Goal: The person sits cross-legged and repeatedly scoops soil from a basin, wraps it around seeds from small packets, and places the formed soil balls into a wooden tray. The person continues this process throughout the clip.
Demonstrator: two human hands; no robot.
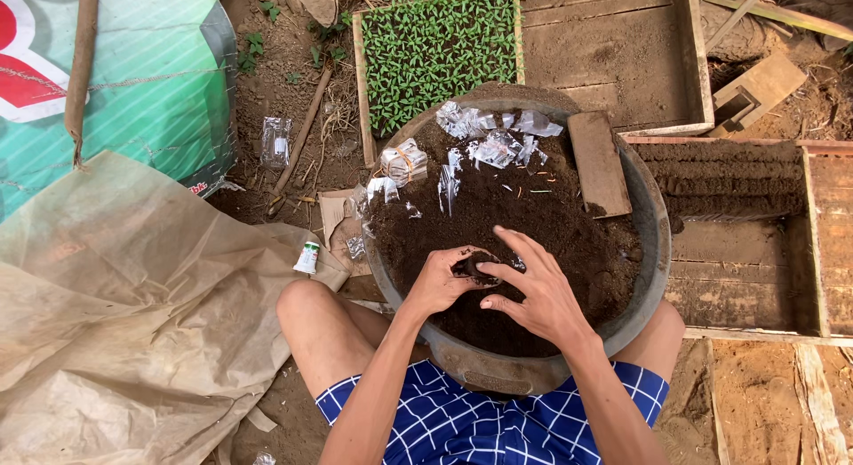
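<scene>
Left hand (437, 283) grasping small soil-filled bag (471, 267) | your right hand (533, 292) just right of it, fingers spread, unclenched | both over soil basin (653, 225)

A basin (656, 225) of soil (533, 225) rests between the person's knees. Both hands meet over the near soil: left hand (437, 283) beside right hand (538, 292), a small bag (473, 266) between them. Empty bags (498, 141) and a board (599, 163) lie at the far rim. Behind stands a seedling tray (437, 52); right, wooden trays (755, 243); left, a tarp (124, 296).
</scene>
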